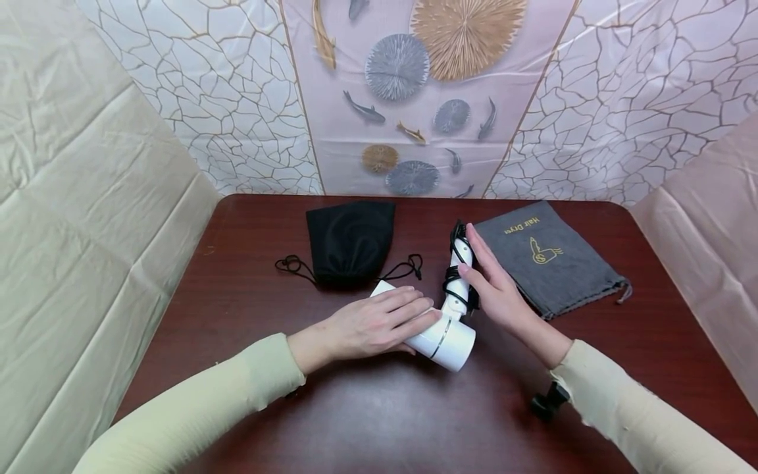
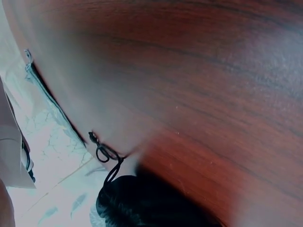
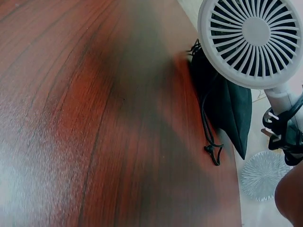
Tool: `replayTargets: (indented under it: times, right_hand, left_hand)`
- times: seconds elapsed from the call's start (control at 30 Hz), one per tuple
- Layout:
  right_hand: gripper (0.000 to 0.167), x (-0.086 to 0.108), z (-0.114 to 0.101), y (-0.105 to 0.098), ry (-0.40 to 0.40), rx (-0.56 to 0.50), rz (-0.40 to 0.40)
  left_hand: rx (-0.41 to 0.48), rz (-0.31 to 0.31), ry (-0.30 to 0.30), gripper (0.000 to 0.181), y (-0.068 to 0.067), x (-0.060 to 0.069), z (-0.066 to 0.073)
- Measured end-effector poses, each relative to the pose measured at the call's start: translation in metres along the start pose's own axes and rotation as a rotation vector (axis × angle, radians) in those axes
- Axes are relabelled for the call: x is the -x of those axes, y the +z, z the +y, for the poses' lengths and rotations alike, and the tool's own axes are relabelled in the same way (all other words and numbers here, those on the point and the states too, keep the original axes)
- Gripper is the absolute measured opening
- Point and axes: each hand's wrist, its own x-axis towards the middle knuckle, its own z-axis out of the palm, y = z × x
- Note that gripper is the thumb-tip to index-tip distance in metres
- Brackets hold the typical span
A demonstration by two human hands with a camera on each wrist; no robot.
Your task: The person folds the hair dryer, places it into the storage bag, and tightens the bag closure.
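A white hair dryer (image 1: pixel 453 342) with a black cord (image 1: pixel 453 280) wound around its handle is in front of the person. The left hand (image 1: pixel 379 322) grips its barrel from above, fingers curled over the far side. Along the handle lies the right hand (image 1: pixel 494 283), fingers straight and thumb against the corded part. In the right wrist view the dryer's round slatted vent (image 3: pixel 255 33) faces the camera, and only a bit of the hand shows. The left wrist view catches just a slice of the white dryer (image 2: pixel 12 156) at its edge.
A black drawstring pouch (image 1: pixel 351 243) lies behind the left hand, its cords spread to both sides. To the right, a grey drawstring bag (image 1: pixel 541 260) printed "Hair Dryer" lies flat. The brown wooden table (image 1: pixel 367 421) ends at a patterned cloth backdrop (image 1: pixel 237 99).
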Motion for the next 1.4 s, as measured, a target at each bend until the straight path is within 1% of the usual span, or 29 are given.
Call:
replayTargets:
  times: [0.13, 0.3, 0.47, 0.6, 0.8, 0.97, 1.03, 1.1, 1.2, 1.3, 1.33, 1.4]
  right_hand:
    - [0.068, 0.001, 0.003, 0.001, 0.005, 0.028, -0.010]
    - [0.066, -0.002, 0.007, 0.000, -0.026, 0.078, -0.022]
    - [0.065, -0.006, 0.008, -0.004, -0.057, 0.166, -0.059]
    - [0.066, -0.008, 0.007, -0.008, -0.065, 0.214, -0.094]
    - [0.066, -0.011, 0.008, -0.014, -0.057, 0.234, -0.119]
    - [0.066, -0.011, 0.009, -0.014, -0.041, 0.231, -0.135]
    - [0.066, -0.011, 0.009, -0.013, -0.050, 0.231, -0.129]
    - [0.064, -0.011, 0.008, -0.012, -0.077, 0.232, -0.121]
    - [0.062, -0.012, 0.003, -0.007, -0.126, 0.253, -0.164]
    - [0.061, -0.013, -0.004, -0.006, -0.158, 0.268, -0.215]
    - [0.061, -0.013, -0.006, -0.006, -0.161, 0.280, -0.234]
    - [0.061, -0.012, -0.010, -0.008, -0.161, 0.296, -0.241]
  left_hand:
    - [0.001, 0.002, 0.012, 0.063, 0.003, 0.002, 0.001]
    - [0.007, 0.001, 0.001, 0.063, 0.003, 0.004, 0.000]
    - [0.002, 0.003, 0.000, 0.063, 0.003, 0.005, -0.001]
    - [0.013, 0.012, -0.009, 0.065, 0.004, 0.005, -0.001]
    - [0.015, 0.019, -0.006, 0.071, 0.007, 0.003, 0.000]
    - [-0.004, 0.013, 0.009, 0.067, 0.009, 0.002, 0.000]
    - [-0.005, 0.018, 0.014, 0.067, 0.009, 0.001, 0.001]
    - [0.001, 0.029, 0.024, 0.068, 0.010, 0.000, 0.001]
    - [-0.010, 0.037, 0.068, 0.066, 0.011, -0.005, 0.002]
    - [-0.020, 0.041, 0.091, 0.061, 0.011, -0.008, 0.000]
    - [-0.024, 0.041, 0.093, 0.059, 0.010, -0.009, 0.000]
    - [-0.022, 0.044, 0.086, 0.057, 0.008, -0.008, -0.002]
